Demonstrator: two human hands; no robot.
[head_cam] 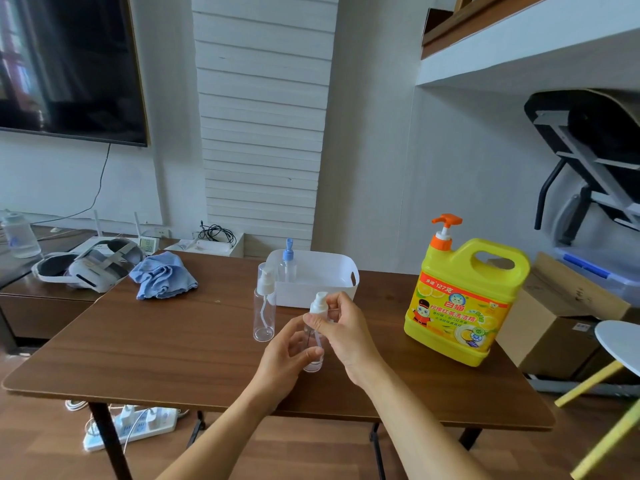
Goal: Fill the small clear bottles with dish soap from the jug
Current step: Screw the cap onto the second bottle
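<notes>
You have bare table (138,341) across the near left, from the blue cloth (162,277) at the far left down to the near edge. In the middle your left hand (284,358) and right hand (341,327) close round the held bottle (313,363); the standing bottle (264,306) is just left of them, the white basket (311,282) just beyond. The yellow jug (460,303) blocks the right, with a bare strip between it and your hands

Brown wooden table (173,358), crumpled blue cloth (162,276), upright clear bottle (264,306), white basket (301,294), yellow soap jug (464,303).
</notes>
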